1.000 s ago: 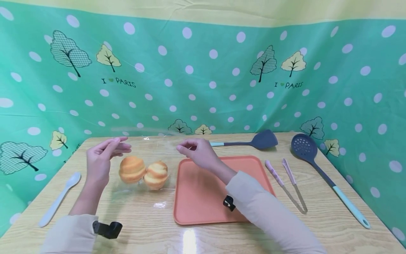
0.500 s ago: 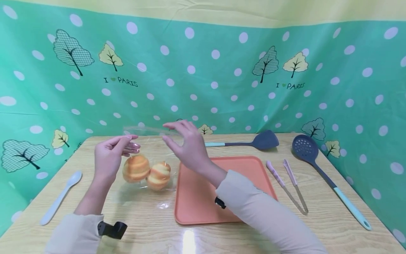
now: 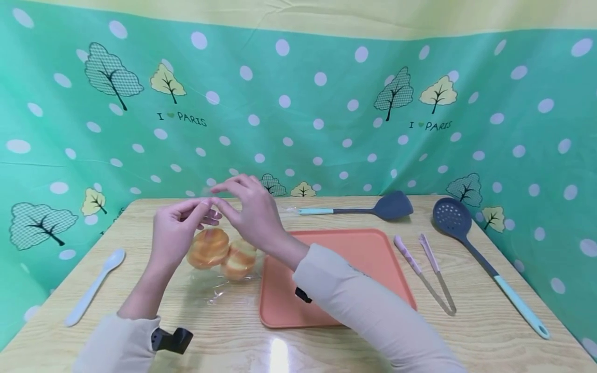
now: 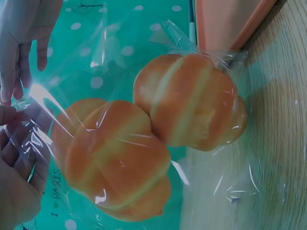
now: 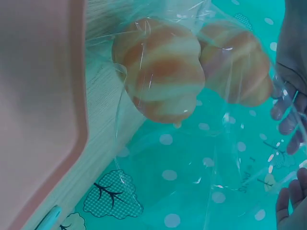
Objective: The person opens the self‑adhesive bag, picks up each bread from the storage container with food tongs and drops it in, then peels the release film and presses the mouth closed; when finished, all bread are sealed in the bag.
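In the head view my left hand (image 3: 174,230) pinches the top of a clear plastic bag (image 3: 219,292) between thumb and fingers. Two round bread rolls (image 3: 208,248), golden with pale stripes, hang inside the bag. My right hand (image 3: 252,210) reaches across to the left hand, its thumb tip at the left fingertips and its fingers stretched out above. Glossy plastic gathers at the left hand (image 4: 21,177) in the left wrist view, while the right hand's straight fingers (image 4: 24,64) come in from above. Part of the bag's upper edge is hidden by the hands.
A salmon-pink tray (image 3: 345,269) lies right of the bag, under my right forearm. Behind it is a dark spatula (image 3: 393,205). Tongs (image 3: 431,280) and a slotted skimmer (image 3: 452,217) lie farther right. A pale spoon (image 3: 95,287) is at the left.
My right hand has moved left from the bag's far side to meet the left hand, opening its fingers on the way. The left hand, bag and rolls have shifted slightly right.
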Action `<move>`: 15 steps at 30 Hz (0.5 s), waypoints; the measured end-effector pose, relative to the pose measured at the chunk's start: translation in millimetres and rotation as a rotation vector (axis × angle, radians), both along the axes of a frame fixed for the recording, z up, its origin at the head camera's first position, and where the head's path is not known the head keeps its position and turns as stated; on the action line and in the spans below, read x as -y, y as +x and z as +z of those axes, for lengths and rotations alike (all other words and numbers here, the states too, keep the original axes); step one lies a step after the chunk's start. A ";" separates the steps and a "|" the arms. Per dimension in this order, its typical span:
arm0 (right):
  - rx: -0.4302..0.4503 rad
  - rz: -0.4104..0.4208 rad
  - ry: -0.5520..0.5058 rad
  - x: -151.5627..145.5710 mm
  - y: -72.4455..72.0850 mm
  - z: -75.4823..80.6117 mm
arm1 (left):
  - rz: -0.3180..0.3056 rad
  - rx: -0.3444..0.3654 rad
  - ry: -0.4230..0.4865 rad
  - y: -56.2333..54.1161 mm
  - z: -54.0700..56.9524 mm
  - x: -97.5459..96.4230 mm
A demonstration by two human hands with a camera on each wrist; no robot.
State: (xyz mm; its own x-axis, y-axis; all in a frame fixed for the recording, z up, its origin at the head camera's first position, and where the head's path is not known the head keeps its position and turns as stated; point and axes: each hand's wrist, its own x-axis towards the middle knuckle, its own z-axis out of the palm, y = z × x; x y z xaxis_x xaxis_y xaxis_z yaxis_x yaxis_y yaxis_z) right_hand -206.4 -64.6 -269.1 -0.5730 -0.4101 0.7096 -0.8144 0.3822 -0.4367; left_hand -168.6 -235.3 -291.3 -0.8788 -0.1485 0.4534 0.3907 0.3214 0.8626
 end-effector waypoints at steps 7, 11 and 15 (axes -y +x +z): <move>-0.001 0.002 -0.024 -1.8 -2.5 0.4 | -0.069 -0.067 -0.049 -0.1 -1.3 -1.6; -0.011 0.004 -0.044 -2.7 -3.4 1.4 | -0.089 -0.103 -0.048 -0.9 -2.6 -2.0; -0.041 -0.010 -0.065 -3.7 -4.5 2.4 | -0.113 -0.134 -0.040 -0.7 -2.2 -2.6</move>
State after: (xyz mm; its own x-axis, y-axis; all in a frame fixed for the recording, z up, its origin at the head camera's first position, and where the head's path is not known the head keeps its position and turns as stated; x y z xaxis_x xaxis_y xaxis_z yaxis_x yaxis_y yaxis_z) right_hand -210.8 -60.9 -266.8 -0.5469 -0.3563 0.7576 -0.8282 0.3625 -0.4274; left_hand -169.3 -232.7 -293.5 -0.8200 -0.0312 0.5715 0.5373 0.3021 0.7874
